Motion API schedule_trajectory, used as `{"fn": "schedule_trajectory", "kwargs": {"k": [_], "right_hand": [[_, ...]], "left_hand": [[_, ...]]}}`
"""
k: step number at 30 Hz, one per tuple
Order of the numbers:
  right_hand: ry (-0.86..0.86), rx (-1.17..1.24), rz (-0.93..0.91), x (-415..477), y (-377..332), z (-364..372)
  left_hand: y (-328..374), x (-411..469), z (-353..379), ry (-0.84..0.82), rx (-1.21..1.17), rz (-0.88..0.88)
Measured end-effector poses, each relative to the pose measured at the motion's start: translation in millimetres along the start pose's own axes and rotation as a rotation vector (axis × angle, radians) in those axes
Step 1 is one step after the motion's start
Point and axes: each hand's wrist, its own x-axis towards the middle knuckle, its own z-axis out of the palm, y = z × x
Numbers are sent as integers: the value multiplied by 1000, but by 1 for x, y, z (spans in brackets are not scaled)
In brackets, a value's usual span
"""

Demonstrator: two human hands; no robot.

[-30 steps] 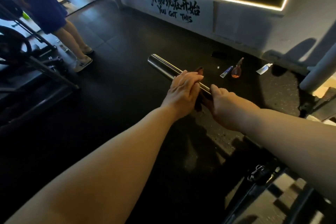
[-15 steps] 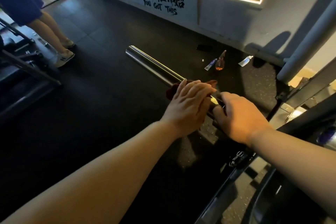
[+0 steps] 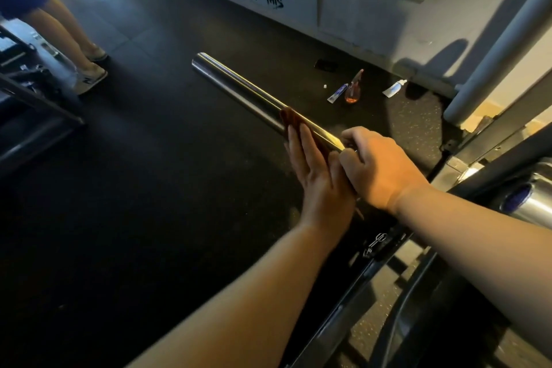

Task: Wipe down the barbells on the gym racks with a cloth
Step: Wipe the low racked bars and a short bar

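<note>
Barbell point(image 3: 239, 89): chrome sleeve runs from its free end, out over the dark floor point(image 3: 149, 188), back toward me and under both hands. It is held above the floor.

Cloth point(image 3: 290, 117): dark red, on the near side of the sleeve. Only a fold shows past my fingertips.

Left grip point(image 3: 316, 170): flat, fingers straight and together, pressing the cloth against the bar's near side. Holds nothing.

Right grip point(image 3: 382, 167): fingers curled round the bar just behind the left, steadying it. The two hands touch.

Change: a second ago the left hand was draped over the top of the bar with the cloth bunched beneath it. Half a second ago it was much the same. Now it has turned onto the side. My read is that the top is done and the wipe is working round the sleeve. The bare stretch toward the free end looks bright.

Hard to tell: most of the cloth is hidden under the palm. The bar inboard of my right hand is covered. I cannot see where it meets the rack point(image 3: 507, 140).

Beyond, by the wall: a small bottle point(image 3: 354, 89) of orange liquid between two tubes, labels unreadable. At far left a person's legs point(image 3: 74, 36) are cut off by the frame.
</note>
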Motion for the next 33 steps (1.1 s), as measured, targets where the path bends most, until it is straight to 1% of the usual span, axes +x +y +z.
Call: {"fn": "schedule_trajectory", "kwargs": {"k": [2,4,5,7,10,13,17,19,21,22,24,26,27,30,31,32,33], "right_hand": [[12,-6,-11,0,2,1],[24,-14,-15,-1,2,2],[24,-14,-12,-1,2,2],[16,-2,-5,-1,0,2],[14,11,-5,2,3,1],[17,63,-4,6,5,0],[58,101,20,5,5,1],[55,148,26,3,6,1],[51,155,27,2,9,0],[46,156,27,0,10,-1],[33,163,28,-8,13,-2],[11,133,30,-20,22,-6],[-20,105,31,-28,28,-10],[-165,-14,3,-57,52,-27],[-192,-55,-21,-66,59,-31],[-194,-74,-37,-74,66,-34],[-151,-60,-45,-79,72,-35]], "left_hand": [[0,-15,12,10,-133,-79],[1,-16,14,29,-153,-83],[1,-12,9,57,-138,-58],[11,5,-5,103,-32,-40],[26,33,-24,124,50,-138],[28,36,-34,69,34,-161],[25,-8,-22,-53,37,-147],[15,-41,-6,-64,215,-54],[5,-69,8,-17,338,8],[2,-78,10,-37,306,-28],[8,-87,6,-134,236,-89],[19,-88,-1,-164,345,-21],[27,-85,-3,-140,372,16],[50,-57,-3,-7,467,236],[53,-45,-1,8,504,291],[56,-36,4,-4,554,313],[55,-30,11,-36,601,287]]}}
